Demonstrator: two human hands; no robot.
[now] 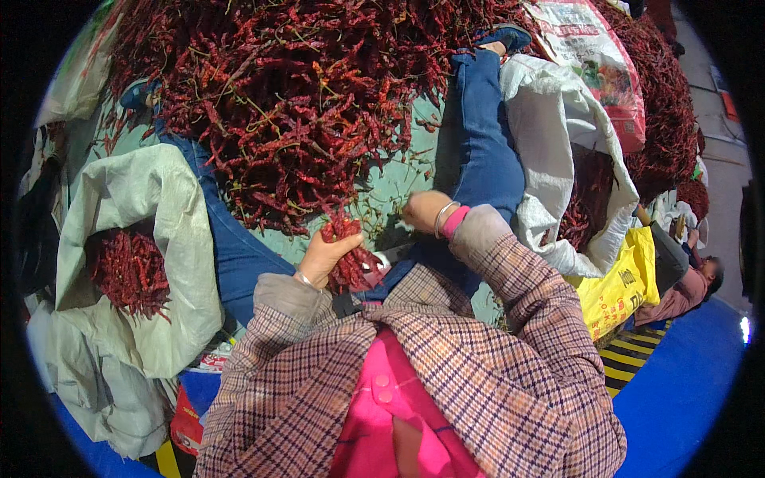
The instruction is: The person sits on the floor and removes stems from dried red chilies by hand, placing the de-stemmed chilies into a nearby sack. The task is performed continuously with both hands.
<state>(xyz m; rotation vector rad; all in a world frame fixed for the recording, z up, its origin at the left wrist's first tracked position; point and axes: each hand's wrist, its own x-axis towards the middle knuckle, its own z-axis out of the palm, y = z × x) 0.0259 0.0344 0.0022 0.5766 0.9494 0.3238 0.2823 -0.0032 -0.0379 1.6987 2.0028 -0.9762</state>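
Note:
A bunch of dried red chili peppers (345,254) is gripped in my left hand (317,257), its thumb laid across the bunch. To the right, my right hand (427,210) is curled and slightly blurred above the ground between my legs. Its fingertips face away from me, so whether they pinch anything cannot be told. Loose stems and chili bits (385,203) are scattered on the pale green ground beside it. A large heap of dried red chilies (299,119) spreads between and beyond my outstretched legs, reaching close to my left hand.
An open white woven sack (179,197) with chilies (131,272) stands at my left. Another white sack (538,119) holding chilies stands beyond my right leg (487,131). Near it are a yellow printed bag (624,287) and a printed sack (597,66). Another person (675,293) sits far right.

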